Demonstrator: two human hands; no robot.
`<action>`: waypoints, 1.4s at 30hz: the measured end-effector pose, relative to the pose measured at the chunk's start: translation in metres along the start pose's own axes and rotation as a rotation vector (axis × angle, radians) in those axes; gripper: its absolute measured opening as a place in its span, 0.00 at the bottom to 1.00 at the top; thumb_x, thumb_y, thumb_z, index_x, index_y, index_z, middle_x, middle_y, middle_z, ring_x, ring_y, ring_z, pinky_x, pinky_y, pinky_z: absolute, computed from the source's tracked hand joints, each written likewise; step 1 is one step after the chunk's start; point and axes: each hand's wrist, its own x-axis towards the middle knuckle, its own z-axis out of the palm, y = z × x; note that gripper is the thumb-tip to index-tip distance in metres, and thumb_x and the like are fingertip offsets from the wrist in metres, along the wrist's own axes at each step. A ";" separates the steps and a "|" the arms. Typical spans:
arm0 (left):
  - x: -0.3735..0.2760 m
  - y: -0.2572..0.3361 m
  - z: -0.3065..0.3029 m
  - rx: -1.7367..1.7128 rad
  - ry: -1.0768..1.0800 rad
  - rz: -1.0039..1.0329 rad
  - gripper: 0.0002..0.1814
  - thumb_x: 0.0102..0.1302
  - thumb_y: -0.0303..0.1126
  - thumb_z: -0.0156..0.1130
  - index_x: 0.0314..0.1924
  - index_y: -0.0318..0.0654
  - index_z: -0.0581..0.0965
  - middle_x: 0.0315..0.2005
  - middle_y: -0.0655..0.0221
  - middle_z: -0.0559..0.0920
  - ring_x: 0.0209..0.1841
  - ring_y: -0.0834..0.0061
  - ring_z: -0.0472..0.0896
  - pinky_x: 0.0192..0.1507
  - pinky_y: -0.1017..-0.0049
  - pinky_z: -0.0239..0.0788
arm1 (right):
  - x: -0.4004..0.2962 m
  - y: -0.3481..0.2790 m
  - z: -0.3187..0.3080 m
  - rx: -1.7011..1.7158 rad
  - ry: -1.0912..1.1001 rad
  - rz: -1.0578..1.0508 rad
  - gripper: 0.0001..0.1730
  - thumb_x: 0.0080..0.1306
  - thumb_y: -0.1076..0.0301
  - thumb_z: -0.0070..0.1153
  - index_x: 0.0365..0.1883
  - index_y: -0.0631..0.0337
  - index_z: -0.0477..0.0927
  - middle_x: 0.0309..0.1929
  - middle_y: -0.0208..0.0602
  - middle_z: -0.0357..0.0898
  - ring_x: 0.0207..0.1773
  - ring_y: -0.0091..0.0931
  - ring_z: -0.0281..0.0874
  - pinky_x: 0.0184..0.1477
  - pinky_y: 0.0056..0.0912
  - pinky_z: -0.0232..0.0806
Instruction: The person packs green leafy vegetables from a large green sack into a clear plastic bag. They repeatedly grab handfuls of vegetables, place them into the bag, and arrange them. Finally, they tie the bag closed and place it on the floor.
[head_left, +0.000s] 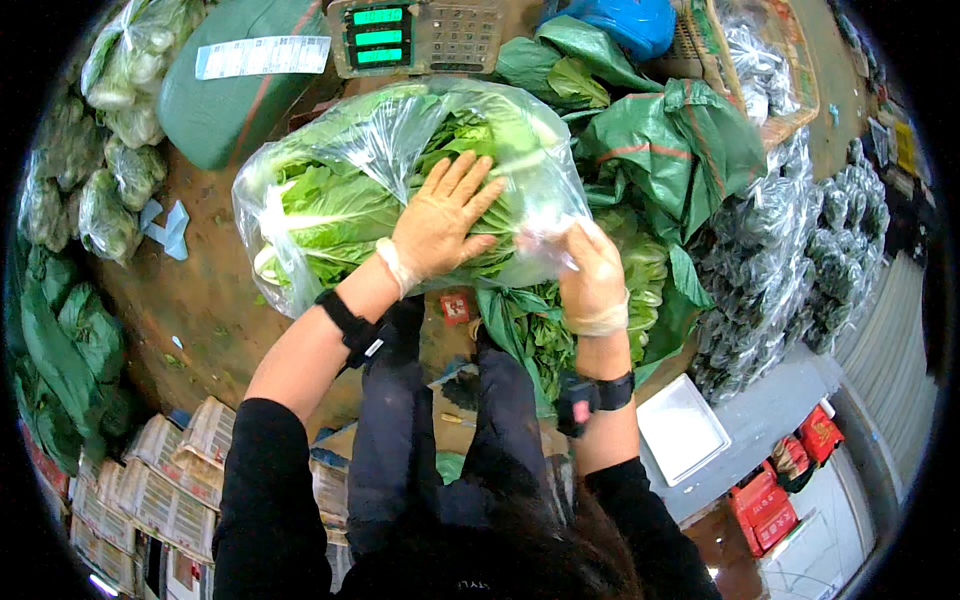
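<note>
A large clear plastic bag (559, 150) filled with leafy green lettuce-like vegetables (330, 214) lies before me. My left hand (442, 217), in a thin translucent glove, rests flat on the leaves with its fingers spread. At the bag's right side, my right hand (592, 277), gloved too, pinches the gathered plastic; the fingertips are partly blurred. Just behind the bag stands a digital scale (461, 37) with lit green displays. What supports the bag is hidden beneath it. More leafy greens (645, 277) sit in an open green woven sack (667, 142) to the right.
A full green sack (225, 97) with a white label stands at the back left. Bagged vegetables (112, 202) line the left side. On the right are piled clear-plastic bags (765, 262), a plastic crate (802, 105) and a white foam tray (682, 427). Stacked crates (157, 495) are at lower left.
</note>
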 end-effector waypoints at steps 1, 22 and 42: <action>0.006 -0.002 -0.001 -0.009 0.017 0.004 0.37 0.55 0.50 0.58 0.63 0.45 0.61 0.64 0.55 0.59 0.66 0.52 0.54 0.65 0.55 0.45 | -0.004 0.011 -0.003 0.186 0.044 0.019 0.21 0.68 0.56 0.42 0.48 0.65 0.72 0.33 0.40 0.80 0.33 0.27 0.77 0.38 0.32 0.71; -0.112 0.015 -0.064 -0.095 0.850 -0.849 0.22 0.56 0.27 0.56 0.52 0.34 0.70 0.49 0.57 0.72 0.52 0.62 0.69 0.54 0.65 0.59 | -0.020 0.041 0.033 -0.535 -0.288 0.010 0.13 0.62 0.68 0.52 0.44 0.64 0.74 0.23 0.26 0.72 0.24 0.17 0.68 0.29 0.22 0.63; -0.087 0.030 -0.065 -1.203 -0.113 -0.811 0.12 0.62 0.34 0.53 0.39 0.33 0.76 0.20 0.70 0.78 0.21 0.76 0.76 0.27 0.76 0.69 | 0.014 0.029 0.045 -0.743 -0.730 -0.185 0.24 0.64 0.70 0.38 0.59 0.53 0.69 0.68 0.37 0.55 0.68 0.33 0.54 0.65 0.35 0.50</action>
